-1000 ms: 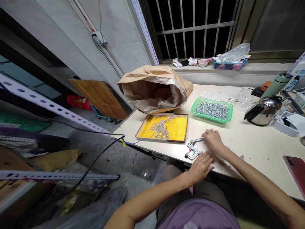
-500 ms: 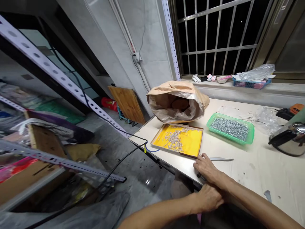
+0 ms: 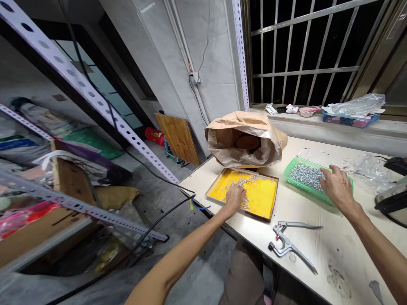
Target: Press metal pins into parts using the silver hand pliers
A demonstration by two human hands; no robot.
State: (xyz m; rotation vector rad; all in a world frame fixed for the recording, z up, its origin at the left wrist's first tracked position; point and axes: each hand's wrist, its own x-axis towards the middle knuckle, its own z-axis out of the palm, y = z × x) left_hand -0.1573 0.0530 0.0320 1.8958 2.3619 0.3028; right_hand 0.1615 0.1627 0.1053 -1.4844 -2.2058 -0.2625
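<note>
My left hand (image 3: pixel 235 198) is over the shallow tray (image 3: pixel 273 202) with a yellow bottom, its fingers bent down and drawn together among small silvery metal pins (image 3: pixel 244 181). Whatever lies between those fingertips is hidden. At the green plastic basket (image 3: pixel 288 173), my right hand (image 3: pixel 337 186) hovers at the right side with fingers apart. Many small metal pieces (image 3: pixel 307 176) fill the basket. A grey plier-like hand tool (image 3: pixel 288 243), its two long handles spread, lies on the table in front of the tray, touched by neither hand.
Behind the tray, a large brown paper bag (image 3: pixel 248 137) lies with its mouth facing me. Clear plastic wrap (image 3: pixel 370 171) and a metal kettle (image 3: pixel 392 203) stand to the right. A black cable (image 3: pixel 159 221) reaches the table's left edge. A blue basket (image 3: pixel 349 118) rests on the sill.
Both hands were together at the table's front edge by the tool. Now they are apart, the left at the tray, the right at the green basket. The tool lies released on the table.
</note>
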